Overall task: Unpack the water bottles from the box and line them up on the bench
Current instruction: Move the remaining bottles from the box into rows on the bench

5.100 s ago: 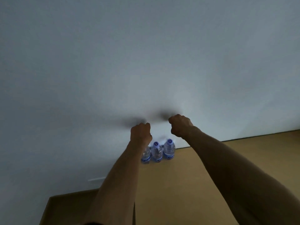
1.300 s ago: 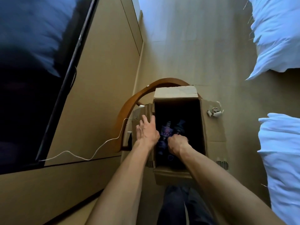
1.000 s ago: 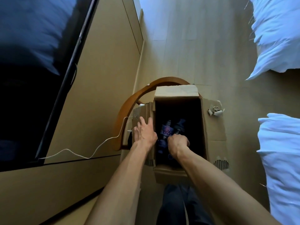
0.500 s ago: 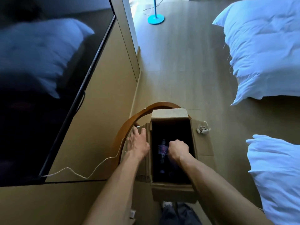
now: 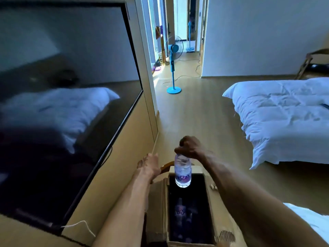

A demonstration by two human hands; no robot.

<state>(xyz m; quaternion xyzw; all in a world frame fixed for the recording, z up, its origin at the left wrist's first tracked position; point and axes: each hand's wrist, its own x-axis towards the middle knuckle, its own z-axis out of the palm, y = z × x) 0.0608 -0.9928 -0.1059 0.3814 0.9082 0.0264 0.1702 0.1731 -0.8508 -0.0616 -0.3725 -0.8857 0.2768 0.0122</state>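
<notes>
Clear plastic bottle (image 5: 182,172) hangs upright, cap end up, above the far end of the open box (image 5: 210,227). Right hand (image 5: 191,147) grips its top, fingers curled. Left hand (image 5: 148,164), fingers relaxed and empty, hovers left of the box.

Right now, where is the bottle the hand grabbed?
In the head view, the bottle hangs low and centre, held by its top in the right hand, just above the far end of the open box.
</notes>
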